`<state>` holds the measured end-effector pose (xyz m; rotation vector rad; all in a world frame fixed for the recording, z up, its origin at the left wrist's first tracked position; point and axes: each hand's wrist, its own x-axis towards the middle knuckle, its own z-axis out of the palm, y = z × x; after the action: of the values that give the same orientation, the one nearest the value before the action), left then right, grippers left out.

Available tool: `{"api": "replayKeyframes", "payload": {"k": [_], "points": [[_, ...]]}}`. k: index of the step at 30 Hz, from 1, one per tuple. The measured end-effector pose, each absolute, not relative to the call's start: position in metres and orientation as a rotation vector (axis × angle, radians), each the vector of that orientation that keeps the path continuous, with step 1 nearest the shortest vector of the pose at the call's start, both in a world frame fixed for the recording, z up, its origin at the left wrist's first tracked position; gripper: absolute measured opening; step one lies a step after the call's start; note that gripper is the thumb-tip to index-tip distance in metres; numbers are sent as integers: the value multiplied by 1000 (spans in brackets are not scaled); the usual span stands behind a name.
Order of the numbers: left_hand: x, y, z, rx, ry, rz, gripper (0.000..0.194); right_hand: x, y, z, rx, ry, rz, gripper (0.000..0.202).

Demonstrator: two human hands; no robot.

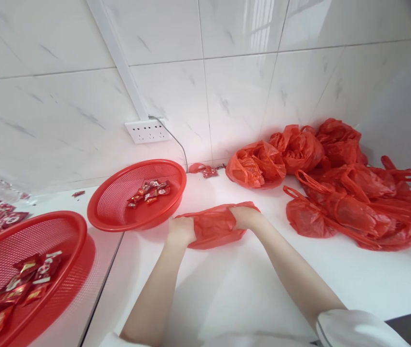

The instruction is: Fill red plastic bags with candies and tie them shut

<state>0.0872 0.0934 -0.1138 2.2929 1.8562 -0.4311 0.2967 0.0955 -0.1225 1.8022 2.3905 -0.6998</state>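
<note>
A thin red plastic bag (214,225) is stretched between my two hands, just above the white tabletop. My left hand (182,230) grips its left side, with the fingertips hidden by the plastic. At the bag's right side, my right hand (245,217) is closed on the film, its fingers tucked behind or inside it. What the bag contains, if anything, I cannot make out. Nearest to my left hand is a round red mesh basket (167,208) holding several wrapped sweets (149,193).
Another red basket (78,231) at lower left holds red snack packets (24,282). Filled, knotted red bags (357,202) crowd the right side; an open-topped bag (256,164) stands near the wall. Small packets (208,172) lie beneath a socket strip (147,131) with a cable.
</note>
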Motion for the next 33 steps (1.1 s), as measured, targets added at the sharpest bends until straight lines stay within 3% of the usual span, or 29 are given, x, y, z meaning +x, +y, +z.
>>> {"api": "replayKeyframes", "payload": {"k": [4,8,11,14,18,21,23,25,28,31,33], "points": [[85,95,-122,2332,1887,-502,61,299,94,-114,1612,2761,-739,47],[87,96,-121,2319,1834,-513,69,296,92,-121,1372,3132,-745,45],[85,91,-106,2284,1740,-488,67,294,99,-139,1391,2945,-775,59],[75,81,-80,2243,1596,-318,47,295,108,-155,1393,2773,-787,69],[48,69,-43,2142,1483,208,45,295,109,-150,1454,2848,-744,53],[18,70,-27,2026,1841,494,50,294,101,-129,1517,3076,-720,29],[-5,73,-24,1911,2200,679,55,294,94,-114,1583,3203,-634,26],[-30,78,-26,1740,2573,729,62,295,87,-101,1631,3265,-535,24],[-64,83,-35,1426,2793,693,48,297,80,-90,1665,3279,-440,23],[-87,88,-48,1091,2706,478,40,298,78,-87,1680,3232,-463,23],[-97,93,-59,962,2541,513,36,296,79,-91,1636,3164,-579,23]]}}
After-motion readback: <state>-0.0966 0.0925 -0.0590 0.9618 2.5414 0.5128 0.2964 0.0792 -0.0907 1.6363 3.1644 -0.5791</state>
